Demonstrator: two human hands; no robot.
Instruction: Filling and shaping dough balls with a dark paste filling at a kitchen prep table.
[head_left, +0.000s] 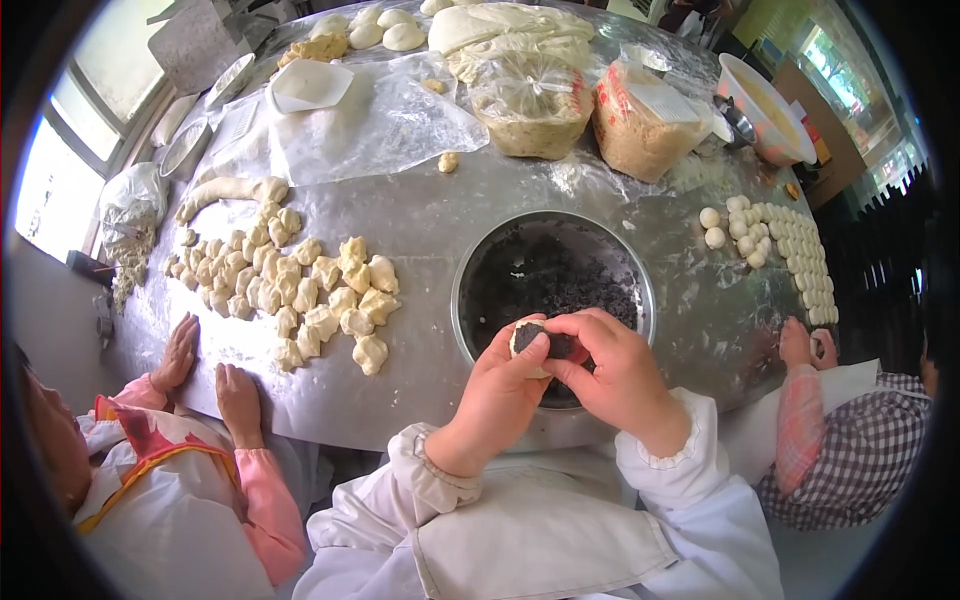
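Cupped in my left hand (499, 382) is a piece of pale dough (517, 337) with dark filling (529, 337) pressed against its inner face. The thumb of that hand rests on the filling. My right hand (611, 367) pinches a dark lump of filling (559, 346) between thumb and fingers, right beside the dough. Both hands are over the near rim of a round metal bowl (651, 300), which holds loose, crumbly dark filling (592, 289). The fingers partly hide the lump and the dough.
Torn dough pieces (300, 292) lie left on the metal table (427, 300). Rows of shaped dough balls (806, 255) line the right. Bagged tubs (532, 127) and a large dough mass (510, 30) stand behind. Co-workers' hands (238, 405) rest left; another person's hand (796, 343) is at right.
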